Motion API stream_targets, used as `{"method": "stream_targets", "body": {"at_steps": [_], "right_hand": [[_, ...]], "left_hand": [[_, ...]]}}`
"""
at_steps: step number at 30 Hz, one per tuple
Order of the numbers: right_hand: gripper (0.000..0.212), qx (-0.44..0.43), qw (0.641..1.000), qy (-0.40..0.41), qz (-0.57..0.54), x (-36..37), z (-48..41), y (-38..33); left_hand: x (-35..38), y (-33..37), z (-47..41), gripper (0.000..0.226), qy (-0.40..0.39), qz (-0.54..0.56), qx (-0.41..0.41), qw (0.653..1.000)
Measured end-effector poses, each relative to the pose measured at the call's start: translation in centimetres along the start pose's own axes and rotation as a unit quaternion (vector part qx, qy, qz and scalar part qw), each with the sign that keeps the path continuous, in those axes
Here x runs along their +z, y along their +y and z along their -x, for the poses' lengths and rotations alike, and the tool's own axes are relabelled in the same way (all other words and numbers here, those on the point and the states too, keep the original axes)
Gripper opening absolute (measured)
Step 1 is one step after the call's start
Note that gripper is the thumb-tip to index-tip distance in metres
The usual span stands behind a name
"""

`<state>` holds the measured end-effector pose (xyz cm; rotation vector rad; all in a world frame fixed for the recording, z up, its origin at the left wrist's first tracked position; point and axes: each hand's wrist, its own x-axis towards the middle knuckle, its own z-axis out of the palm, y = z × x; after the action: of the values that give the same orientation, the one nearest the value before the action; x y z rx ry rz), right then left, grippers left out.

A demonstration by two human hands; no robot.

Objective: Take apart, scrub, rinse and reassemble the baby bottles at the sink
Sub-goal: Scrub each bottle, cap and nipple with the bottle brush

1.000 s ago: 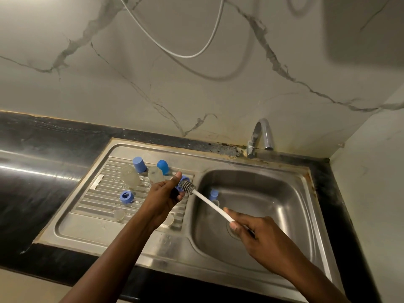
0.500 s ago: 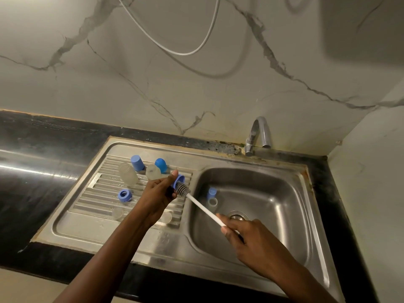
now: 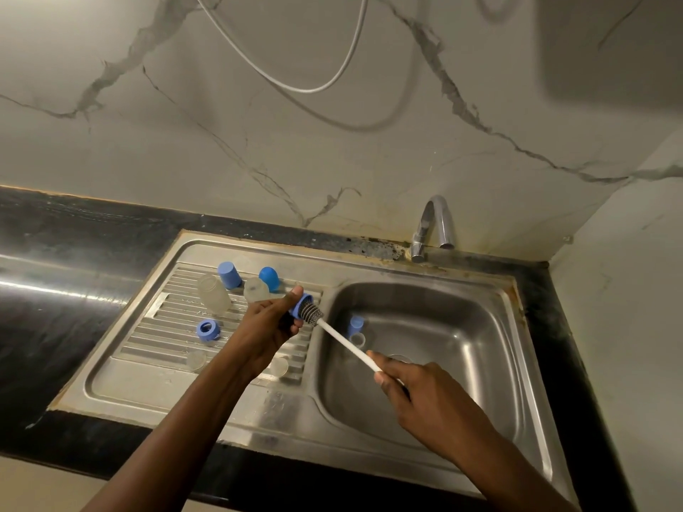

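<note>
My left hand (image 3: 267, 327) grips a small blue bottle part (image 3: 301, 305) over the edge between drainboard and basin. My right hand (image 3: 417, 386) holds the white handle of a bottle brush (image 3: 347, 343), whose grey bristle head is pushed into the blue part's opening. On the ribbed drainboard (image 3: 155, 338) lie two clear bottle bodies (image 3: 213, 293) (image 3: 255, 288), a blue cap (image 3: 229, 274), a darker blue cap (image 3: 269, 278) and a blue screw ring (image 3: 208, 330). Another blue part (image 3: 355, 325) and a clear teat (image 3: 357, 340) sit inside the sink basin (image 3: 462, 327).
A chrome tap (image 3: 434, 225) stands behind the basin, with no water running. Two small clear pieces (image 3: 196, 360) (image 3: 279, 365) rest at the drainboard's front. Black stone counter (image 3: 55, 275) extends left; a marble wall closes the right side. A white hose (image 3: 306, 86) hangs on the wall.
The brush head has stayed in the blue part while both hands shifted slightly. The view has moved a little.
</note>
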<state>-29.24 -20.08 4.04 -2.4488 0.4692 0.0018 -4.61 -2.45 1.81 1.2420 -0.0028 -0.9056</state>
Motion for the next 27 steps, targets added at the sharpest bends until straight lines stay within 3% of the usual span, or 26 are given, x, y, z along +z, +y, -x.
{"method": "stream_targets", "body": {"at_steps": [4,9,12,18,27], "right_hand": [[0.04,-0.02,0.998,-0.016,-0.05,0.2,0.4,-0.8],[0.035,-0.027,0.995,0.009,-0.091,-0.6,0.1,-0.6],[0.035,-0.011,0.996,0.02,-0.083,-0.8,-0.5,-0.3],[0.041,-0.008,1.0,0.011,-0.007,-0.4,-0.7,-0.6],[0.04,-0.032,0.998,0.008,-0.045,-0.9,-0.5,-0.9]], "left_hand": [[0.1,-0.1,-0.1,0.033,0.011,0.028,-0.001,1.0],[0.0,0.0,0.1,0.042,-0.001,0.023,-0.004,1.0],[0.2,0.2,-0.1,0.048,0.0,0.025,-0.012,1.0],[0.5,0.5,0.0,0.041,0.004,-0.006,0.0,1.0],[-0.1,-0.5,0.6,0.044,0.006,0.017,-0.004,1.0]]}}
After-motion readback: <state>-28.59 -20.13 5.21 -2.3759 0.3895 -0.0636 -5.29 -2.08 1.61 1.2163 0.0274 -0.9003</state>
